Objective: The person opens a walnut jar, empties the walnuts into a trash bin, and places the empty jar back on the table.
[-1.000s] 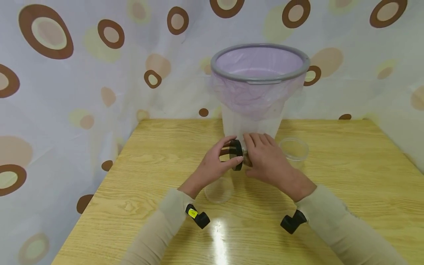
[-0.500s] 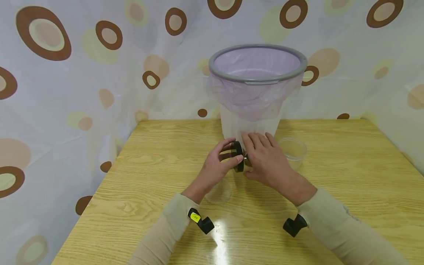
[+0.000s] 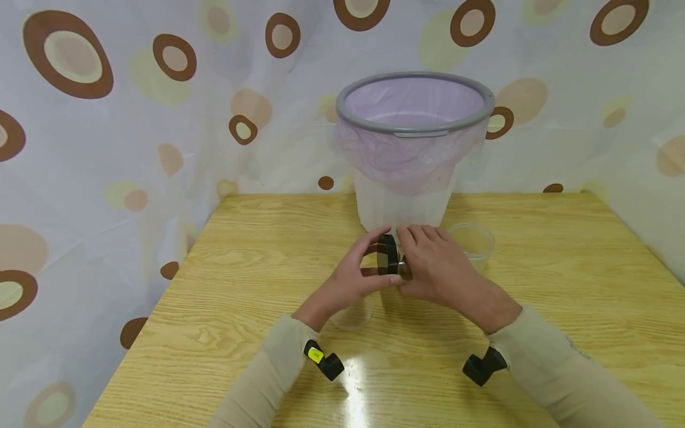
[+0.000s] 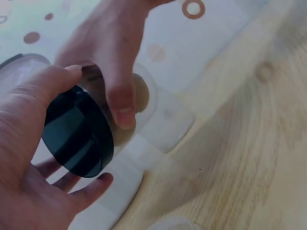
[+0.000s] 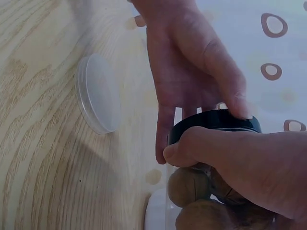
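My right hand [image 3: 441, 264] grips a clear jar [image 3: 405, 268] tipped on its side, its black lid [image 3: 387, 255] facing left. Brown round nuts [image 5: 189, 187], which look like walnuts, show through the jar wall in the right wrist view. My left hand [image 3: 350, 274] is curled round the lid, the thumb on the near rim and the fingers at the far side. In the left wrist view the lid's dark flat top [image 4: 76, 136] faces the left palm. The right hand covers most of the jar body in the head view.
Behind the hands stands a bin [image 3: 404, 199] with a grey rim and a purple liner. A clear round tub [image 3: 476, 252] sits right of the right hand. One clear flat lid [image 3: 353, 316] lies on the wooden table [image 3: 257, 267] below the left hand.
Both hands and the jar have come slightly nearer and to the right. The black lid has tilted, showing more of its top. The hands stay on the lid and jar.
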Demonstrator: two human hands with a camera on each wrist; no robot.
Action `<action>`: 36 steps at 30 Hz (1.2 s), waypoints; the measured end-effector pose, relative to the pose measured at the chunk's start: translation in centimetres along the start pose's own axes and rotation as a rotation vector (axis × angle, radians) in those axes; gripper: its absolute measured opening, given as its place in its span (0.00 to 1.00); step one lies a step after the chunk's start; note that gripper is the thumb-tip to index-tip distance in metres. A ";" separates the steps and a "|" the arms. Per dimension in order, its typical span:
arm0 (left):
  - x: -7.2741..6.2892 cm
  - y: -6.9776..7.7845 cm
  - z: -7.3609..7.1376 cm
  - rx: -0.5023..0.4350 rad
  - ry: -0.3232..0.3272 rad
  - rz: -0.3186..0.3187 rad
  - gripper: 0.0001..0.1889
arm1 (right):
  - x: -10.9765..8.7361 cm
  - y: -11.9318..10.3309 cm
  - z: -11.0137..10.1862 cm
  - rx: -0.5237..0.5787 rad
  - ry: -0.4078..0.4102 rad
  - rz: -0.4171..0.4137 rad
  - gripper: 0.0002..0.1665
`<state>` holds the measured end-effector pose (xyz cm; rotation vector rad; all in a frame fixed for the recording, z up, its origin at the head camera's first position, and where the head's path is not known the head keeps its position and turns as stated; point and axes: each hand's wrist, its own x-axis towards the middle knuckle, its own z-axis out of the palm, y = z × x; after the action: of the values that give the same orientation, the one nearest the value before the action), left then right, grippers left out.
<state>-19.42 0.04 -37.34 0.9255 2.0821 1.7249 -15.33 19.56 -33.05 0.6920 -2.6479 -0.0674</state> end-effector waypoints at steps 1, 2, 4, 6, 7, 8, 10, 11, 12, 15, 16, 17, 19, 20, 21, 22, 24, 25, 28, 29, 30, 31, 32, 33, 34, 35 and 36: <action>0.0 0.0 0.0 0.009 -0.004 0.015 0.42 | 0.0 0.0 -0.1 0.001 -0.001 -0.002 0.46; -0.1 -0.1 0.1 0.015 -0.003 0.029 0.42 | 0.0 -0.1 -0.1 0.002 0.001 -0.004 0.45; -0.2 -0.1 0.1 0.032 0.010 0.043 0.42 | 0.1 -0.1 -0.2 0.008 0.001 -0.009 0.44; -0.2 -0.2 0.1 0.035 0.029 0.043 0.42 | 0.1 -0.1 -0.3 0.018 -0.002 -0.014 0.44; -0.3 -0.3 0.2 0.037 0.039 0.041 0.42 | 0.1 -0.1 -0.3 0.023 -0.006 -0.014 0.44; -0.3 -0.4 0.2 0.043 0.050 0.040 0.41 | 0.2 -0.1 -0.3 0.028 -0.009 -0.014 0.44; -0.3 -0.5 0.2 0.066 0.067 0.042 0.41 | 0.2 -0.2 -0.4 0.037 -0.011 -0.015 0.44; -0.3 -0.5 0.2 0.085 0.075 0.047 0.41 | 0.2 -0.2 -0.5 0.041 -0.013 -0.012 0.44; -0.3 -0.6 0.3 0.105 0.079 0.054 0.40 | 0.2 -0.2 -0.5 0.044 -0.013 -0.009 0.44; -0.3 -0.5 0.3 0.148 0.083 0.076 0.40 | 0.2 -0.3 -0.5 0.040 0.001 -0.003 0.45; -0.2 -0.5 0.3 0.155 0.083 0.080 0.40 | 0.2 -0.3 -0.5 0.035 0.008 -0.003 0.45; -0.2 -0.4 0.3 0.155 0.081 0.080 0.40 | 0.2 -0.3 -0.4 0.027 0.014 -0.003 0.46; -0.2 -0.3 0.3 0.139 0.075 0.073 0.40 | 0.2 -0.3 -0.3 0.008 0.027 -0.007 0.48; -0.2 -0.3 0.2 0.127 0.071 0.069 0.39 | 0.1 -0.3 -0.3 -0.002 0.033 -0.009 0.49; -0.2 -0.3 0.2 0.119 0.067 0.063 0.39 | 0.1 -0.3 -0.2 -0.013 0.040 -0.012 0.50; -0.2 -0.3 0.2 0.109 0.063 0.055 0.39 | 0.1 -0.3 -0.1 -0.025 0.049 -0.015 0.50; -0.2 -0.3 0.1 0.065 0.055 0.013 0.37 | 0.2 -0.5 -0.1 -0.053 0.058 -0.021 0.50; -0.1 -0.4 0.0 0.035 0.053 -0.013 0.35 | 0.3 -0.6 0.0 -0.065 0.065 -0.023 0.49; -0.1 -0.7 -0.2 -0.062 0.059 -0.097 0.33 | 0.6 -0.9 0.1 -0.098 0.074 -0.034 0.50; -0.1 -0.8 -0.3 -0.088 0.064 -0.121 0.32 | 0.7 -1.0 0.1 -0.107 0.074 -0.037 0.50; -0.1 -0.9 -0.3 -0.108 0.066 -0.136 0.31 | 0.8 -1.1 0.2 -0.112 0.077 -0.037 0.50; -0.1 -1.0 -0.4 -0.117 0.066 -0.141 0.31 | 0.8 -1.1 0.2 -0.115 0.079 -0.036 0.50; -0.2 -1.0 -0.4 -0.123 0.065 -0.145 0.32 | 0.8 -1.2 0.3 -0.118 0.078 -0.035 0.50; -0.2 -1.0 -0.4 -0.124 0.063 -0.147 0.32 | 0.8 -1.2 0.3 -0.116 0.079 -0.034 0.50; -0.2 -1.0 -0.4 -0.124 0.059 -0.150 0.33 | 0.7 -1.2 0.4 -0.114 0.079 -0.031 0.50; -0.1 -1.0 -0.4 -0.123 0.055 -0.153 0.34 | 0.7 -1.2 0.4 -0.109 0.076 -0.027 0.50; -0.1 -0.9 -0.4 -0.124 0.048 -0.157 0.35 | 0.6 -1.1 0.4 -0.101 0.073 -0.023 0.51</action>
<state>-19.84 -0.43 -38.16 0.6718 1.9927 1.7865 -15.46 18.24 -33.39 0.6787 -2.5478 -0.1780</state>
